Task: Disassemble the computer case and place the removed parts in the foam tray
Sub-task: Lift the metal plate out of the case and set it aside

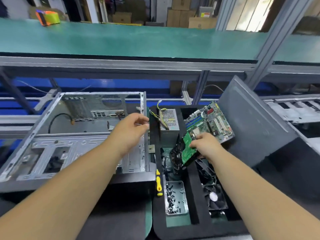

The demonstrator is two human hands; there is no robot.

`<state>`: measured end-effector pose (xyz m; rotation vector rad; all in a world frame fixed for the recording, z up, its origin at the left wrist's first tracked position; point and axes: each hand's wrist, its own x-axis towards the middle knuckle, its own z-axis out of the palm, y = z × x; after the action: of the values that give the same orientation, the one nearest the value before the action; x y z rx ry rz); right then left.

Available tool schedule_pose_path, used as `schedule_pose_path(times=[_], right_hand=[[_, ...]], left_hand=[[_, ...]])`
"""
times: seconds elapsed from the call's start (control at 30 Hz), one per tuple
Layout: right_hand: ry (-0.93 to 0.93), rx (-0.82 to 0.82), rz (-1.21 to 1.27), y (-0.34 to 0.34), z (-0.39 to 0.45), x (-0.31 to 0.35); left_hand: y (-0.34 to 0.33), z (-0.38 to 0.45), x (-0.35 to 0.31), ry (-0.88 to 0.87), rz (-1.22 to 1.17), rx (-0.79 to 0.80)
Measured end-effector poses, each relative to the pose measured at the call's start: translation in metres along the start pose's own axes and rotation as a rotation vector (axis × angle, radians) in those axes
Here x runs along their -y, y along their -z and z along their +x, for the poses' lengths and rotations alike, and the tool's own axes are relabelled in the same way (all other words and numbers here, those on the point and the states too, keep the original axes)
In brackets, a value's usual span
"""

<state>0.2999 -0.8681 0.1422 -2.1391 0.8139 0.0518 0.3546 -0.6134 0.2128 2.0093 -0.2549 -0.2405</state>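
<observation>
Right hand [205,146] grips the green graphics card [183,151], tilted on edge over the foam tray [192,189], just beside the motherboard [210,119]. My left hand [133,126] hovers by the computer case [72,135], fingers loosely curled; it may pinch something small, though blur hides it. I'd worry the card snags the motherboard's edge or drops crooked.

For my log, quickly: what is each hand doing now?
Left hand: pinches something thin, cannot be told what.
Right hand: holds the green graphics card.
</observation>
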Motion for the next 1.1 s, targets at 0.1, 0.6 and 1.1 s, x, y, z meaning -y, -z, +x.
schedule_pose_path(times=[0.1, 0.6, 1.1], right_hand=[[-0.004, 0.089, -0.108, -0.022, 0.011, 0.000], [0.035, 0.097, -0.493, -0.058, 0.040, -0.013], [0.179, 0.098, -0.156, -0.046, 0.016, 0.056]], left_hand=[[0.007, -0.004, 0.006, 0.018, -0.033, -0.048], [0.025, -0.018, 0.028, 0.048, -0.059, -0.183], [0.054, -0.023, 0.033, 0.061, -0.099, -0.178]])
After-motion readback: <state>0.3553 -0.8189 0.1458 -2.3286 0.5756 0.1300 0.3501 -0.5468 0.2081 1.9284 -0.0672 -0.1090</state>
